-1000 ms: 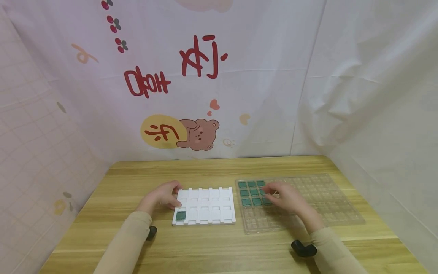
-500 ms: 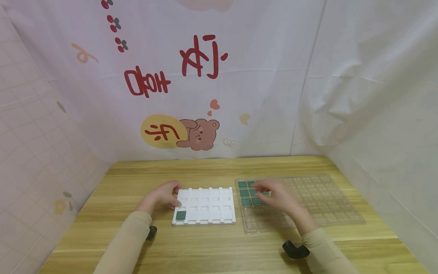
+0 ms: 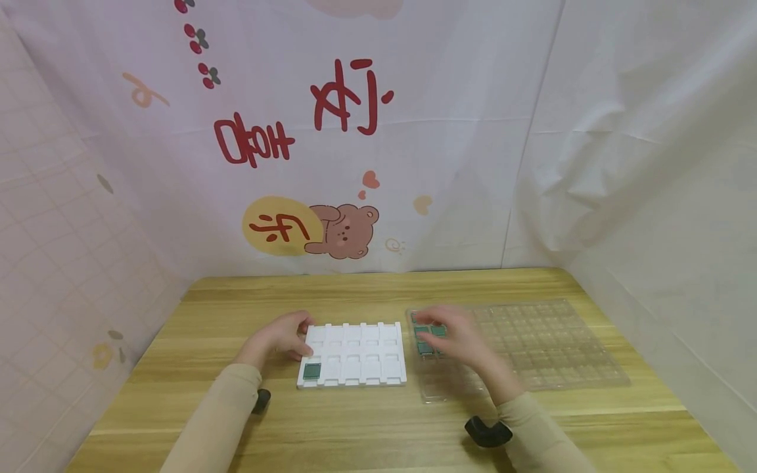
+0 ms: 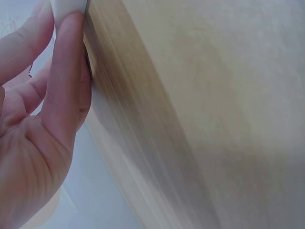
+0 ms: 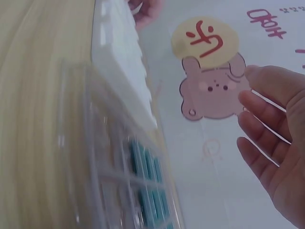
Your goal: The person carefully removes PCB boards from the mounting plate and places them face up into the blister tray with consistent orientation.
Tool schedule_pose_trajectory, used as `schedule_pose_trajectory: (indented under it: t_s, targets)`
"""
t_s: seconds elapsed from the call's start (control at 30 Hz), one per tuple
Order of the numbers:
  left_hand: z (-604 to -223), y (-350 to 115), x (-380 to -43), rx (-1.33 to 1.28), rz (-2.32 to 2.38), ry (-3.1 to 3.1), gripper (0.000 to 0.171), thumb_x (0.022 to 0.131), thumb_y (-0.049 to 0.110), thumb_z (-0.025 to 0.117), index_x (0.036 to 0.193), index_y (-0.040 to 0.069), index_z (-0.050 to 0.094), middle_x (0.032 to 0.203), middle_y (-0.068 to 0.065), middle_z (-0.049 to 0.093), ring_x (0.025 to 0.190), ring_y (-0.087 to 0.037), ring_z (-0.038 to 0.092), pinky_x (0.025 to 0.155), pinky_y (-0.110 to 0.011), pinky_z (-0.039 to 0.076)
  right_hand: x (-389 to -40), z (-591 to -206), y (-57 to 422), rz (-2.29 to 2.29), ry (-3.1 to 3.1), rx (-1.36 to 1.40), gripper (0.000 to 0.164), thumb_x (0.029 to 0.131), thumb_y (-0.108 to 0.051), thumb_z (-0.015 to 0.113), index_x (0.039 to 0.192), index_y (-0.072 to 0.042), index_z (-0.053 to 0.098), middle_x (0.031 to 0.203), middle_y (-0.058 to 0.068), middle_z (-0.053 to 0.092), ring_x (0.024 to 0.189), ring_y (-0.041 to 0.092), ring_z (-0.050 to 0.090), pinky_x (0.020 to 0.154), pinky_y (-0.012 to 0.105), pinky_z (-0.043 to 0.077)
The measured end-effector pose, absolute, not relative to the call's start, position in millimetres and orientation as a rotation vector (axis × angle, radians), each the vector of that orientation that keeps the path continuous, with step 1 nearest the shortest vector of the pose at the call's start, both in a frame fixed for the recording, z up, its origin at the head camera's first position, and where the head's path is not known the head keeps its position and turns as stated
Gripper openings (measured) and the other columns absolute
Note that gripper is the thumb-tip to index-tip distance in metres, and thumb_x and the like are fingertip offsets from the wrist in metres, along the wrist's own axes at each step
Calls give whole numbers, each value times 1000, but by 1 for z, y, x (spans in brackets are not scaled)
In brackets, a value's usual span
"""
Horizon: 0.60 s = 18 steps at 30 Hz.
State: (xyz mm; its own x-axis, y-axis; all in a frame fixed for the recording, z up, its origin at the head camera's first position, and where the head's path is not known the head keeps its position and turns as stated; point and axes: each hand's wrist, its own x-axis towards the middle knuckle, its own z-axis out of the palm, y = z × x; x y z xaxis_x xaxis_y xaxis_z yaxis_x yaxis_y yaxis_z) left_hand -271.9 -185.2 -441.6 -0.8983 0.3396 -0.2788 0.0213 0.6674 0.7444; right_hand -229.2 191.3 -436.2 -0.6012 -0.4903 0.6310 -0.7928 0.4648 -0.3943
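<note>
My left hand (image 3: 285, 335) grips the left edge of a white compartment tray (image 3: 353, 351), thumb on top. The left wrist view shows its fingers (image 4: 64, 71) against the white tray edge (image 4: 67, 9). One green square chip (image 3: 312, 371) lies in the tray's near left pocket. My right hand (image 3: 458, 336) hovers over the left end of a clear plastic tray (image 3: 532, 341), fingers loosely bent with nothing visible between them. Several green chips (image 3: 424, 348) sit in the clear tray under that hand, partly hidden by it. The right wrist view shows these green chips (image 5: 150, 186) edge-on.
Both trays lie on a wooden table (image 3: 355, 433), the clear one to the right of the white one with a narrow gap. A printed white curtain (image 3: 449, 131) stands behind the table and along both sides. Black bands (image 3: 487, 432) sit at the wrists.
My right hand has moved left across the clear tray, over the green chips, and its fingers have spread apart. The left hand and white tray have stayed in place.
</note>
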Motion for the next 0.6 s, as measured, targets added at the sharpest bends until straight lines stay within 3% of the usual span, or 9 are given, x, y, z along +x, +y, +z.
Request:
schedule_pose_trajectory:
  t_s: [0.23, 0.43, 0.6]
  targets:
    - [-442, -186, -272, 293, 1100, 2496, 58, 71, -6, 84, 121, -3, 55, 107, -14, 48, 88, -25, 51, 63, -34, 57, -228, -434, 165, 1174, -2288, 1025, 33, 82, -2, 79, 113, -7, 71, 103, 3, 71, 89, 22, 65, 75, 37, 55]
    - [-441, -184, -271, 280, 1123, 2481, 59, 71, -8, 83, 122, -4, 55, 107, -15, 48, 90, -26, 51, 64, -35, 58, -226, -431, 143, 1409, -2311, 997, 35, 84, 0, 76, 118, 0, 67, 103, 16, 69, 88, 30, 64, 75, 48, 55]
    - [-441, -184, -270, 261, 1145, 2462, 60, 71, -9, 83, 123, -3, 54, 107, -14, 47, 89, -25, 50, 64, -35, 58, -224, -429, 125, 1517, -2364, 985, 35, 86, 0, 74, 120, 0, 66, 105, 15, 69, 90, 28, 65, 78, 45, 55]
